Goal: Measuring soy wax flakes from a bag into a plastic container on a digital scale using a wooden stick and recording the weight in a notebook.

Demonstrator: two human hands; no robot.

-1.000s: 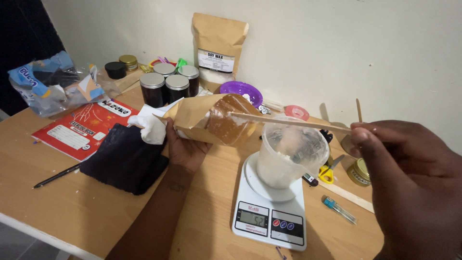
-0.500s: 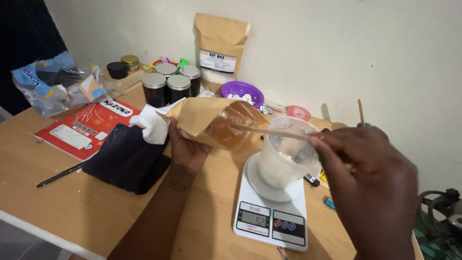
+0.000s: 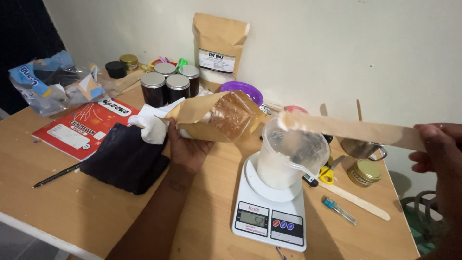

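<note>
My left hand (image 3: 185, 148) grips a brown paper pouch with a clear window (image 3: 219, 118), tilted on its side with its mouth toward a clear plastic cup (image 3: 288, 156). The cup holds white flakes and stands on a white digital kitchen scale (image 3: 269, 214). My right hand (image 3: 435, 149) at the right edge holds a long flat wooden stick (image 3: 351, 129), whose far end hovers over the cup's rim with white flakes on it.
A tall brown pouch (image 3: 219, 48) stands at the wall, behind three dark jars with silver lids (image 3: 168, 85) and a purple lid (image 3: 243, 91). A black cloth (image 3: 122, 159), red exercise book (image 3: 79, 126), pen (image 3: 55, 175), gold-lidded tin (image 3: 365, 172), another wooden stick (image 3: 356, 201) and small metal pot (image 3: 361, 148) lie around.
My right hand drew back to the right, pulling the stick's tip out of the pouch mouth to above the cup. The left hand and pouch stayed nearly still.
</note>
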